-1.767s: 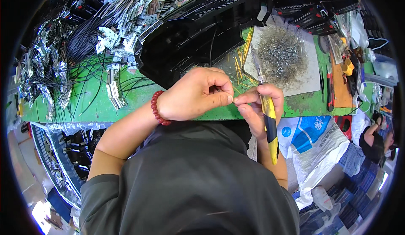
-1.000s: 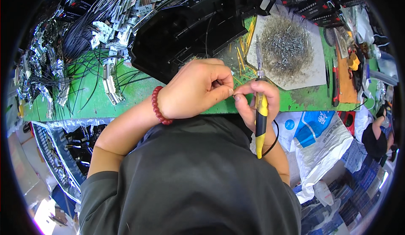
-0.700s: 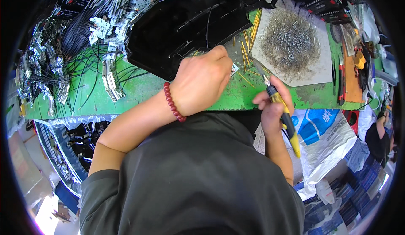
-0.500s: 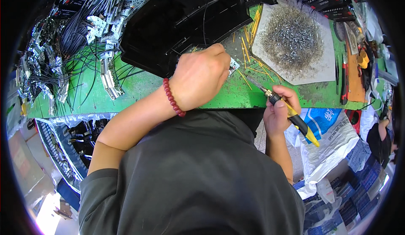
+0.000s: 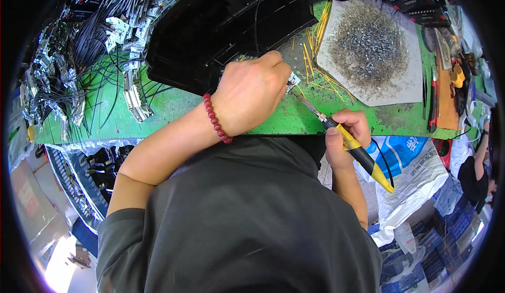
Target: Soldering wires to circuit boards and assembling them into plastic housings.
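My right hand (image 5: 344, 138) grips a soldering iron (image 5: 363, 156) with a yellow and black handle, its metal tip pointing up and left. The tip is close to a small white board piece (image 5: 293, 81) that shows beside the fingers of my left hand (image 5: 251, 94). The left hand is closed, its back toward me and its fingertips hidden; what they hold cannot be made out. Red beads (image 5: 214, 119) circle the left wrist. Just beyond that hand lies a large black plastic housing (image 5: 184, 46) with a thin dark cable across it.
Thin yellow sticks (image 5: 325, 87) lie on the green table (image 5: 294, 122). A heap of small metal bits (image 5: 368, 51) covers a white sheet. Metal strips and black wires (image 5: 92, 46) crowd the left. Red-handled tool (image 5: 434, 101) at right; another person (image 5: 473, 174) beyond.
My right hand has brought the soldering iron left and slightly up, its tip now nearer the white board piece. The left hand has barely shifted. At right, more of the other person's arm shows.
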Motion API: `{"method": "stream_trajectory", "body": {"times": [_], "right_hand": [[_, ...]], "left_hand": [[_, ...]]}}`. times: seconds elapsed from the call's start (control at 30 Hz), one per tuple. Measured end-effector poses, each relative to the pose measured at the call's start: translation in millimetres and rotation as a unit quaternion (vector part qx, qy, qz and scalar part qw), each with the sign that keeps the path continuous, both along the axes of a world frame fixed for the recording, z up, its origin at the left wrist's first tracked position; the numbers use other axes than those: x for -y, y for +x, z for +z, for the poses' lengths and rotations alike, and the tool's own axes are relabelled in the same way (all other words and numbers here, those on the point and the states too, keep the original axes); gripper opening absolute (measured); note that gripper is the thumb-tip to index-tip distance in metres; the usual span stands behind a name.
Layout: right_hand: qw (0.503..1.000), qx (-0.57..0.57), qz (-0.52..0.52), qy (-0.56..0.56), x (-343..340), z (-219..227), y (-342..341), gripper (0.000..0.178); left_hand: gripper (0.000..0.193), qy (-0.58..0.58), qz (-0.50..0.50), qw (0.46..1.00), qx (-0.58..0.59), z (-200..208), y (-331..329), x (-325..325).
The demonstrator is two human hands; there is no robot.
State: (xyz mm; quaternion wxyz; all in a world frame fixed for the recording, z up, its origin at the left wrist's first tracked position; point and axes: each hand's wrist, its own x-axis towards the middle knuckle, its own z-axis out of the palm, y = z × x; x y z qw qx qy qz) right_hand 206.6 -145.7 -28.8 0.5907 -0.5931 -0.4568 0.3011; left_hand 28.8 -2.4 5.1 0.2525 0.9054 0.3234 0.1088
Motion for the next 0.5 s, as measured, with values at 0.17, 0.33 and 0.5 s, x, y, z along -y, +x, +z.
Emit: {"method": "stream_trajectory", "body": {"times": [0.17, 0.33, 0.5], "right_hand": [[0.999, 0.026, 0.021, -0.014, -2.2, 1.9, -0.9, 0.022], [0.999, 0.037, 0.027, -0.016, -3.2, 1.9, -1.9, 0.021], [0.998, -0.046, 0.007, 0.035, 2.1, -4.6, 0.9, 0.025]], "left_hand": [[0.008, 0.0, 0.002, 1.0, 0.003, -0.4, 0.8, 0.5], [0.008, 0.003, 0.002, 1.0, 0.009, -1.0, 0.0, 0.8], [0.008, 0.004, -0.001, 1.0, 0.01, -0.3, 0.4, 0.9]]}}
